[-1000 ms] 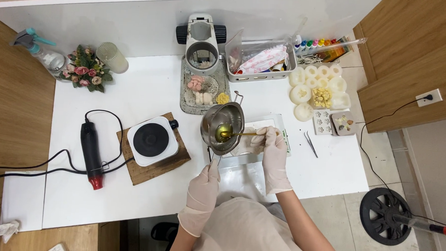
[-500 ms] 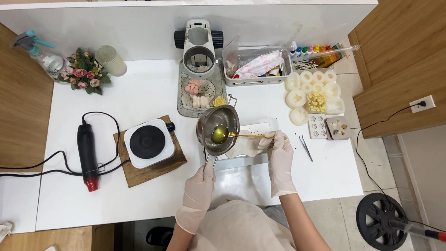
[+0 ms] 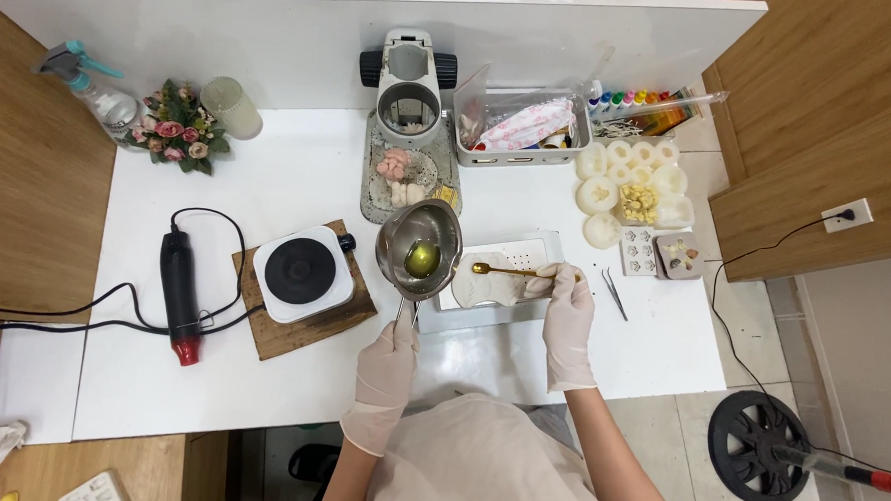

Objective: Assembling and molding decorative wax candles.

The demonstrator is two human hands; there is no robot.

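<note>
The left hand point(image 3: 385, 366) is closed around the handle of a small metal pot point(image 3: 420, 246), holding it above the white surface point(image 3: 299, 169); yellow-green liquid sits in the pot's bottom. The right hand point(image 3: 569, 321) pinches a gold spoon point(image 3: 505, 271) by its handle, the bowl pointing toward the pot over a white tray point(image 3: 494, 280). A hot plate point(image 3: 302, 272) stands left of the pot, and tweezers point(image 3: 614, 292) lie right of the right hand.
</note>
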